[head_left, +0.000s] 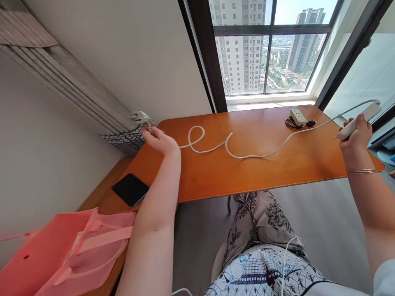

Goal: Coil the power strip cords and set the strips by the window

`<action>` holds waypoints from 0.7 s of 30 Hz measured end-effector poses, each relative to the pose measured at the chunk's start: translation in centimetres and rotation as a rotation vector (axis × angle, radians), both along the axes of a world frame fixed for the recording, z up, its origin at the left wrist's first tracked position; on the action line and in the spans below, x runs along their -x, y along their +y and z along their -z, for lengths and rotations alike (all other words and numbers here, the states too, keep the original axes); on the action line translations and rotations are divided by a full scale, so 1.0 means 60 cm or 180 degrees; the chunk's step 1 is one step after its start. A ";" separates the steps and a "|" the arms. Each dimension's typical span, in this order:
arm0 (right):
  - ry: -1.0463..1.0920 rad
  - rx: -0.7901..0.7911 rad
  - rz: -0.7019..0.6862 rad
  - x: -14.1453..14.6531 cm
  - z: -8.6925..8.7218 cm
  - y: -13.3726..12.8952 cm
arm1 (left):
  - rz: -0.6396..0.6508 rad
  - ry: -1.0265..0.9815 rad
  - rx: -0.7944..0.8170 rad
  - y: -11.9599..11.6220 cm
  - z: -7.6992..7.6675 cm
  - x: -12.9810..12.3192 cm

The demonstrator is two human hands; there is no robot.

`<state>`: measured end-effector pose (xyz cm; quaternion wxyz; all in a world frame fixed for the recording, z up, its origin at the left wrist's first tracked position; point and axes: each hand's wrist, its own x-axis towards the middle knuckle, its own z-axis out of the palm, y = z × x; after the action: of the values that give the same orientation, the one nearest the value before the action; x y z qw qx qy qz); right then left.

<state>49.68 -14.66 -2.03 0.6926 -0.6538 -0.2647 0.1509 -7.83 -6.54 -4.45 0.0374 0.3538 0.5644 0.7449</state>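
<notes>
My right hand is raised over the table's right end, fingers wrapped round a long white power strip. From the strip's far end a white cord droops onto the tabletop and runs left in loose bends and a loop. Out at the left, my left hand is closed on the cord's pale plug, held up above the table's left end. The plug's exact shape is blurred and partly covered by the fingers.
The orange-brown wooden table stands against the window. A small cream power socket with a coiled black cord lies at the back right. A black phone or tablet lies at left, near a pink bag. A gathered curtain hangs beside the left wall.
</notes>
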 end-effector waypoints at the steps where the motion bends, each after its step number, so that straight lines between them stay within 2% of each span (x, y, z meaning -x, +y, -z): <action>1: -0.0041 0.0090 0.0124 -0.018 0.011 -0.007 | -0.0480 0.0202 0.0095 -0.001 -0.010 0.039; 3: -0.0142 0.0365 0.0149 -0.043 0.033 -0.025 | -0.0354 0.0571 0.0374 -0.009 -0.019 0.098; 6: -0.0611 0.0954 -0.0479 -0.066 0.060 -0.053 | -0.0265 0.1123 0.0912 -0.023 -0.006 0.136; 8: -0.0982 0.1211 -0.0976 -0.074 0.070 -0.063 | -0.0389 0.1564 0.1457 -0.025 0.014 0.128; 10: -0.1294 0.1359 -0.1266 -0.075 0.073 -0.064 | -0.0323 0.1973 0.1942 -0.022 0.035 0.101; 11: -0.1433 0.1429 -0.1341 -0.073 0.073 -0.063 | -0.0203 0.2153 0.2071 -0.020 0.044 0.083; 13: -0.1655 0.1527 -0.1470 -0.064 0.072 -0.057 | 0.0101 0.2519 0.2015 -0.020 0.061 0.038; 16: -0.1859 0.1631 -0.1581 -0.045 0.068 -0.050 | 0.0922 0.3194 0.1509 -0.029 0.081 -0.032; 18: -0.2028 0.1769 -0.1635 -0.034 0.066 -0.047 | 0.1835 0.3639 0.1186 -0.038 0.093 -0.070; 20: -0.2315 0.1966 -0.1675 -0.030 0.065 -0.045 | 0.2555 0.3917 0.1162 -0.043 0.103 -0.091; 21: -0.2513 0.2067 -0.1661 -0.031 0.066 -0.043 | 0.2709 0.3975 0.1247 -0.043 0.106 -0.095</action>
<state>51.57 -17.27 -5.99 0.2448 -0.7528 -0.5960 0.1348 -2.16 -9.11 -10.83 0.0570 0.8806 0.4180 0.2161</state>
